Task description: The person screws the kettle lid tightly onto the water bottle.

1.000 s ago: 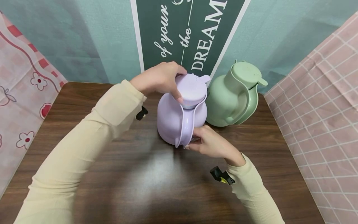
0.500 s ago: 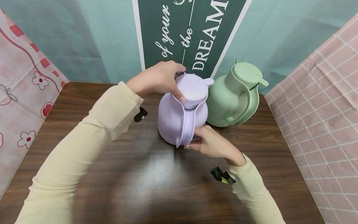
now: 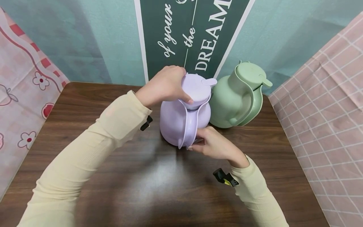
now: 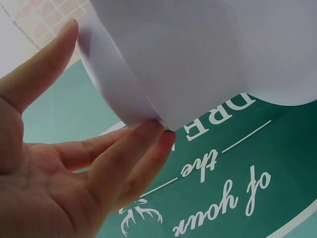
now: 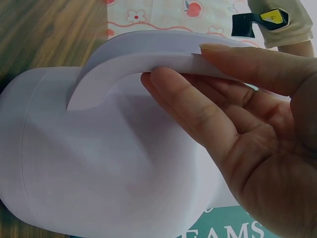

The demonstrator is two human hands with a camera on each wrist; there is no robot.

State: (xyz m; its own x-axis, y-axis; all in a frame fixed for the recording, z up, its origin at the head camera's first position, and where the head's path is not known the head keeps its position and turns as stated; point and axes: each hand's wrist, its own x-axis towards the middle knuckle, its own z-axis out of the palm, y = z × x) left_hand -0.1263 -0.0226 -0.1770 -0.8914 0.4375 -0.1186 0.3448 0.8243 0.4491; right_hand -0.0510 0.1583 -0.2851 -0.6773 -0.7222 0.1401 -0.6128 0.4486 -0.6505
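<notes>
A lilac vacuum jug (image 3: 173, 121) stands upright on the wooden table, its handle facing the person. My left hand (image 3: 167, 84) grips the jug's round lid (image 3: 195, 88) from the left. In the left wrist view, the thumb (image 4: 62, 47) lies on one side of the lid's rim (image 4: 116, 84) and the fingertips touch the other. Low on the jug's handle (image 3: 190, 126), my right hand (image 3: 214, 143) pinches it between thumb and fingers. The right wrist view shows fingers inside the handle loop (image 5: 173, 62) and the thumb outside it.
Right behind the lilac jug stands a green jug (image 3: 228, 101) of the same shape. A dark green lettered panel (image 3: 190, 37) hangs on the blue back cloth (image 3: 113, 41). Pink tiled cloth (image 3: 329, 104) borders the right, and flowered cloth (image 3: 25, 104) the left. Dark wooden table (image 3: 136, 195) spreads in front.
The lid's tab has swung slightly right and toward the person. My left hand has shifted a little right around the lid. My right hand keeps its place on the handle.
</notes>
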